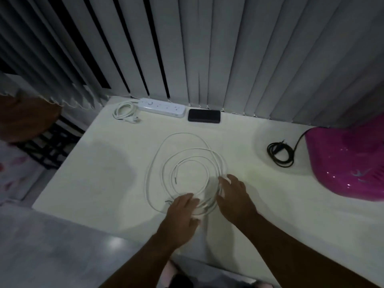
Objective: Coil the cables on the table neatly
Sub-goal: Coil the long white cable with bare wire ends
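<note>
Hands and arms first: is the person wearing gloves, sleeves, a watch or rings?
Nothing that shows. The left hand and right hand are bare, without gloves, and both forearms are uncovered down to the bottom edge of the picture. No watch, band or ring is visible, though the dim, blurred picture could hide a thin one.

Pink basin (pixel 342 163), black phone (pixel 204 116)

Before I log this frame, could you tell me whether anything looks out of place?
Only the white cable: its loops lie loose and uneven, one swinging wide at the far side. Both hands rest on its near edge.
</note>
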Available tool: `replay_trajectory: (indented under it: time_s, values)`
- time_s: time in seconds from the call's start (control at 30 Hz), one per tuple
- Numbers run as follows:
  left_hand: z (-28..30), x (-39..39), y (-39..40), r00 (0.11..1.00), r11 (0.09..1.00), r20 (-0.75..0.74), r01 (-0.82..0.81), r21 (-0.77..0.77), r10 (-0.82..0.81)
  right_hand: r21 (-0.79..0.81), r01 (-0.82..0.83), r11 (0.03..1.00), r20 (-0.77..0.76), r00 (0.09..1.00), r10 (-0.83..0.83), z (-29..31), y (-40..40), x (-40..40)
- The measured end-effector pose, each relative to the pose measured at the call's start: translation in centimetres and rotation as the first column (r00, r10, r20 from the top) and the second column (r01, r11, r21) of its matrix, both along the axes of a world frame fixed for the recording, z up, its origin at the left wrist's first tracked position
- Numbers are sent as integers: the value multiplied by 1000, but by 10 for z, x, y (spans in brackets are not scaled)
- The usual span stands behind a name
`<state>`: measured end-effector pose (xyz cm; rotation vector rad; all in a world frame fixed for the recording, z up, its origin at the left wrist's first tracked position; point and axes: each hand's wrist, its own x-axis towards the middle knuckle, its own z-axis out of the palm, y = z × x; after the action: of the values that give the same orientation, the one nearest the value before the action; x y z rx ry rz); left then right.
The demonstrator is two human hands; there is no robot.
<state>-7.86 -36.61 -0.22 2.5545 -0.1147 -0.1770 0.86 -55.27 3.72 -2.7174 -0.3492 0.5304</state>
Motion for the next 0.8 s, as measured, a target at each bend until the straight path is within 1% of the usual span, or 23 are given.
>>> replay_trajectory:
  time_s: [0.1,0.17,0.27,0.33,0.43,0.53,0.63,0.7,0.8]
  values:
    - [-6,0,21,999,997,36,42,-69,-39,41,127,991,-83,989,-123,-6,23,-13]
    - [-7,6,29,991,994,101,90,-70,-82,53,220,974,-129,969,-212,-8,31,-19]
    - [-3,14,34,973,987,177,155,-42,-146,80,249,965,-129,963,-237,-10,37,-21]
    - [-1,16,39,979,992,165,126,-33,-119,140,277,951,-102,959,-264,-11,39,-18]
    - [4,14,43,993,999,108,51,9,-52,156,299,942,-55,954,-294,-13,41,-14]
    - [11,13,43,998,999,65,16,42,-19,238,434,869,-139,901,-412,-14,45,-17]
    - [13,13,43,998,999,63,2,50,-6,309,573,759,-222,820,-528,-18,48,-20]
    - [13,13,42,997,998,73,32,54,-35,329,622,711,-251,783,-569,-17,50,-19]
    - [14,15,40,991,992,78,109,56,-113,311,701,642,-305,713,-631,-18,51,-13]
